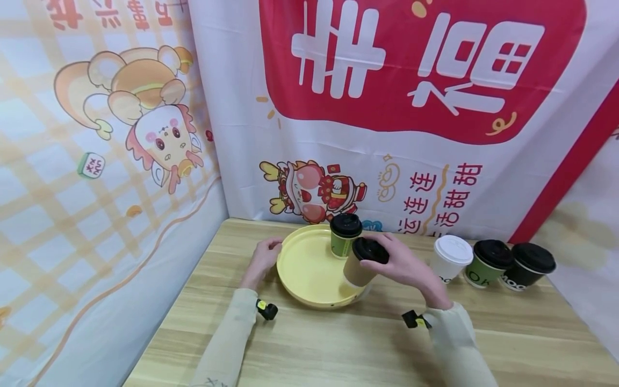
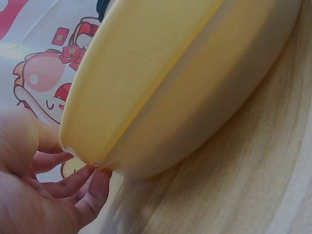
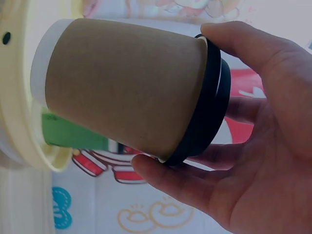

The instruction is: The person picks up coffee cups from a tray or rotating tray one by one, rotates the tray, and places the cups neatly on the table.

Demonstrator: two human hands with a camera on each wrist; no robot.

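A brown paper coffee cup (image 3: 122, 83) with a black lid is in my right hand (image 1: 403, 260). The thumb and fingers (image 3: 170, 180) grip it around the lid, and the cup leans over the right side of a round yellow tray (image 1: 309, 274). My left hand (image 2: 53, 180) holds the tray's left rim between thumb and fingers, at the edge in the left wrist view. Near the back of the tray stands a green coffee cup (image 1: 341, 246) with a black lid, partly hidden behind the brown one in the right wrist view.
To the right on the wooden table (image 1: 348, 344) stand a white cup (image 1: 450, 258), a green cup (image 1: 483, 266) and a black cup (image 1: 524, 269), all lidded, in a row. A printed cloth (image 1: 232, 134) hangs along the back edge, another (image 1: 159, 236) at the left.
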